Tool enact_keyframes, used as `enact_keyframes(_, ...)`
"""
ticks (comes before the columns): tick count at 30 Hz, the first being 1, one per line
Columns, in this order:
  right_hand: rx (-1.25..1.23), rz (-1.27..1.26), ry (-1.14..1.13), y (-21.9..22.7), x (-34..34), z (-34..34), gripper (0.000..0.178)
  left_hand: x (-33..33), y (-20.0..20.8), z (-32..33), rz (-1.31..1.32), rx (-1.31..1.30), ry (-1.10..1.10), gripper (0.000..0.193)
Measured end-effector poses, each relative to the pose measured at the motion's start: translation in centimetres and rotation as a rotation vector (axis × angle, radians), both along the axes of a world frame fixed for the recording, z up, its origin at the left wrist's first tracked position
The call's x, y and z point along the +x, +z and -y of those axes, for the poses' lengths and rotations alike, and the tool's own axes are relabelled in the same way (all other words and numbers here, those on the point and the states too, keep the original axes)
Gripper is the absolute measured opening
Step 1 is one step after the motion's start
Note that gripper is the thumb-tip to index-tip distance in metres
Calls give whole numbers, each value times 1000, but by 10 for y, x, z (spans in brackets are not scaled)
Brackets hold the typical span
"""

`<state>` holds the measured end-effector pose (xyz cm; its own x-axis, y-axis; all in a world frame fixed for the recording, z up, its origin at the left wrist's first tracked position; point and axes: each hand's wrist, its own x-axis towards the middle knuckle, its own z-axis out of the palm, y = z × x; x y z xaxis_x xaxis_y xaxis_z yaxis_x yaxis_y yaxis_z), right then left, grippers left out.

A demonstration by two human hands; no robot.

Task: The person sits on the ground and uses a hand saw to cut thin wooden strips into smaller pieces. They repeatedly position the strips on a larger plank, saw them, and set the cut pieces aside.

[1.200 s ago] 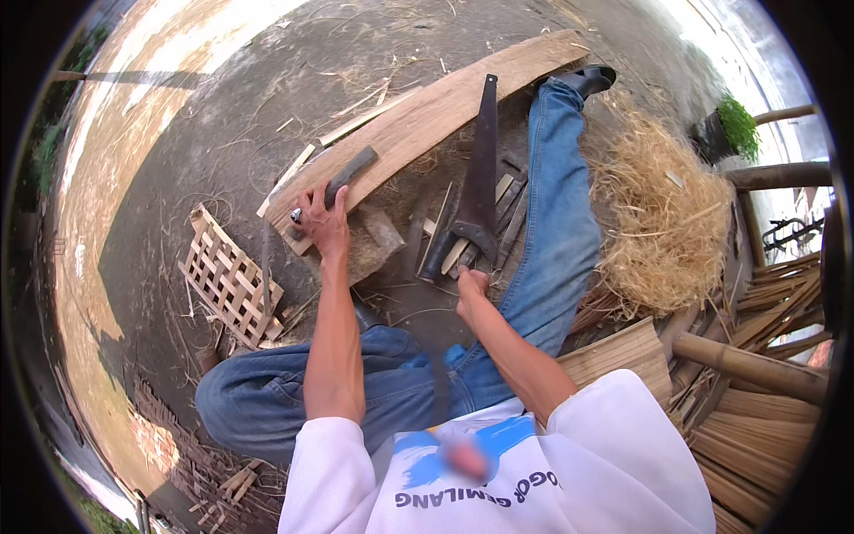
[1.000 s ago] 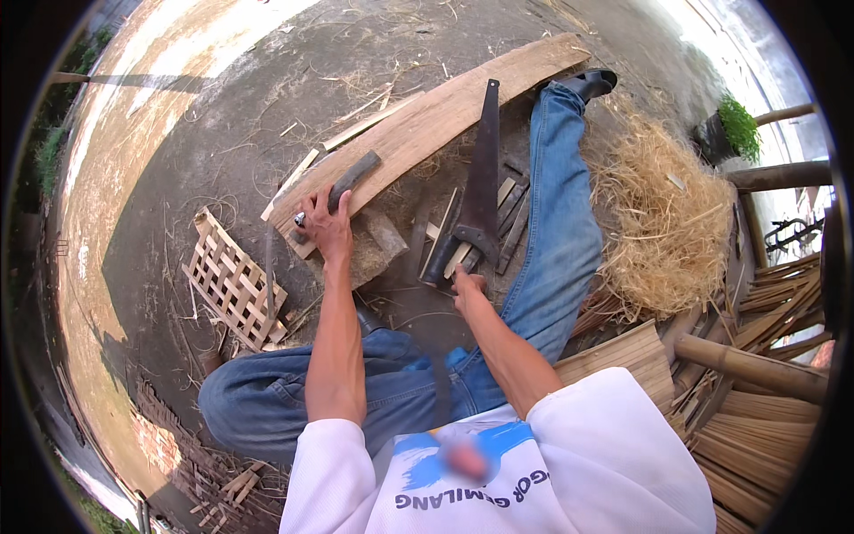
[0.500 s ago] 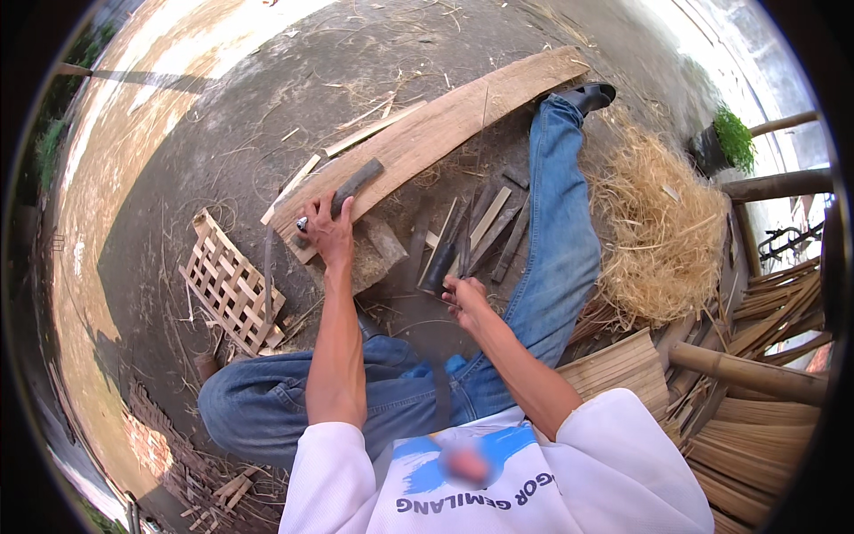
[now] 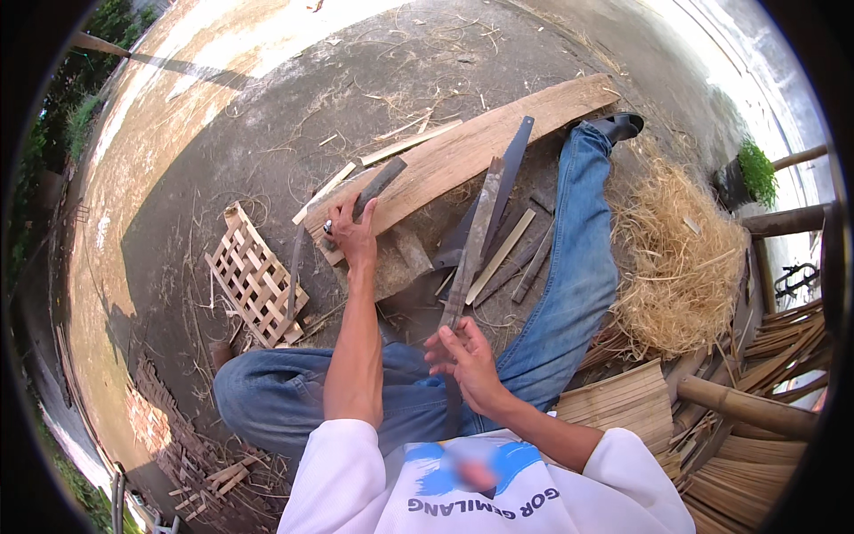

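My left hand point(image 4: 352, 233) is closed over a thick dark stick point(image 4: 382, 184) lying across the near end of a long wooden plank point(image 4: 480, 138). The plank slants away to the right, its near end on a wooden block point(image 4: 391, 264). My right hand point(image 4: 470, 360) grips the lower end of a long, rough, dark wooden strip point(image 4: 476, 240), between thumb and bent fingers. Behind that strip is a hand saw point(image 4: 509, 173), its blade pointing away and partly covered. Several narrow wood strips point(image 4: 501, 256) lie between the block and my outstretched leg.
A woven slat panel point(image 4: 258, 280) lies at the left. Pale shavings point(image 4: 680, 262) are heaped right of my leg. Bamboo poles point(image 4: 747, 408) and bundled slats point(image 4: 756, 472) fill the lower right. A potted plant point(image 4: 756, 173) stands farther back.
My right hand has come nearer my body and turned, with the dark strip now raised in it. The saw blade shows broadside now. My left hand stays on the stick; the whole view has shifted.
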<state>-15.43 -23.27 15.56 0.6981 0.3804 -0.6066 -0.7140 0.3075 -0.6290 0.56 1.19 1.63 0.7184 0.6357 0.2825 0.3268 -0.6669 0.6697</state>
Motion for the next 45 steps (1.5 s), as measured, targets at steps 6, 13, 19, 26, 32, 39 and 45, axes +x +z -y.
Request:
enact_keyframes(6, -157, 119, 24, -98, 110, -77, 22, 15, 20, 5, 37, -229, -45, 49)
enact_keyframes(13, -166, 55, 120, -129, 126, -116, 21, 16, 15, 1, -207, -89, -4, 46)
enact_keyframes(19, -136, 59, 210, -149, 136, -111, 24, 21, 12, -24, -211, -326, -165, 30)
enact_keyframes(26, -112, 65, 82, -147, 146, -104, 32, 21, 19, -39, -252, -500, -257, 33)
enact_keyframes(32, -61, 88, 124, -144, 156, -104, 33, 26, 19, -39, -163, -997, -333, 35)
enact_keyframes(39, 19, 78, 82, -147, 155, -102, 27, 29, 18, -28, -174, -1202, -311, 35)
enact_keyframes(45, 39, 191, 84, -144, 151, -103, 23, 32, 17, -26, -129, -1327, -334, 39)
